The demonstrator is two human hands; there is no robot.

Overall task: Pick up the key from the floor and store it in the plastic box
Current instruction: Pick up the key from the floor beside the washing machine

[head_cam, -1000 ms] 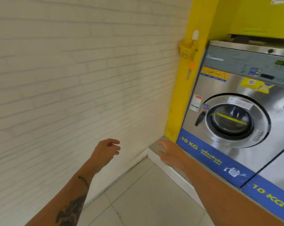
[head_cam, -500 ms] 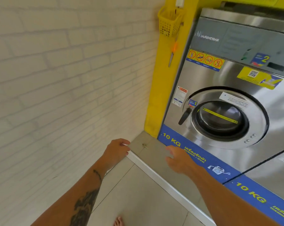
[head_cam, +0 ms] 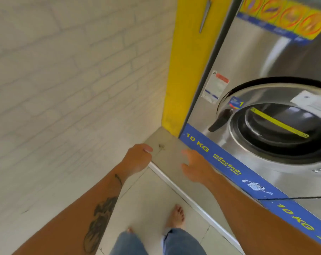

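Note:
A small dark key (head_cam: 161, 146) lies on the grey raised step (head_cam: 171, 159) in front of the washer, near the corner. My left hand (head_cam: 137, 159) rests at the step's left edge, fingers curled, its thumb a short way left of the key; it holds nothing. My right hand (head_cam: 194, 166) hovers over the step to the right of the key, fingers spread and empty. The plastic box is out of frame now.
A steel washing machine (head_cam: 266, 111) with a round door and blue 10 KG strip stands on the right. A yellow pillar (head_cam: 185, 70) with a hanging tool (head_cam: 204, 15) meets the white brick wall (head_cam: 64, 80). My bare foot (head_cam: 176, 216) stands on the tiled floor.
The view dropped and came closer to the step. Both hands lowered toward the key; the yellow basket on the pillar left the frame at the top.

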